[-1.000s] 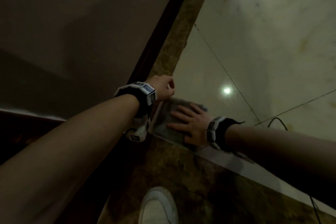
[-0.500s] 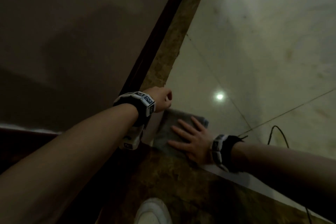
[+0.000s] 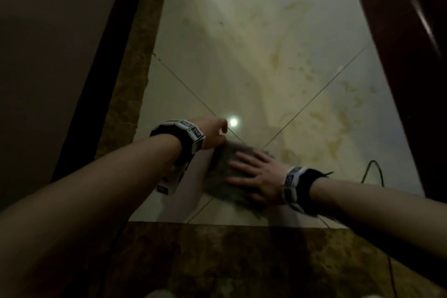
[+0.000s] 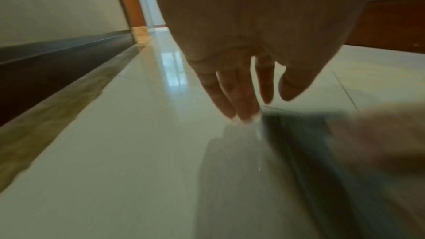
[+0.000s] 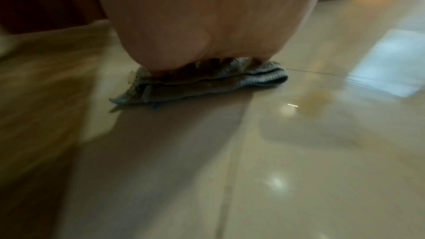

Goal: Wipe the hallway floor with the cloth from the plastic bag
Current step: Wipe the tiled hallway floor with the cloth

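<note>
From the head view I see my right hand (image 3: 260, 176) flat, fingers spread, pressing the folded cloth (image 3: 226, 172) onto the pale floor tiles (image 3: 242, 68) where grout lines cross. My left hand (image 3: 214, 132) hangs just beside it, holding nothing. A black cable (image 3: 373, 168) lies to the right, a dark door frame (image 3: 406, 55) beyond. Left wrist view: fingers (image 4: 230, 95) loose, tips near the floor, skirting board (image 4: 57, 55) alongside. Right wrist view: palm on the cloth's stacked edges.

Right hand (image 5: 207, 24): heel of palm pressing down on folded cloth (image 5: 207, 84), fingers hidden. Cloth: grey-blue, layered, lying flat on glossy pale tiled floor (image 5: 299, 152). Floor: reflecting light patches; dark brown border strip (image 5: 34, 97) running at left, blurred.
</note>
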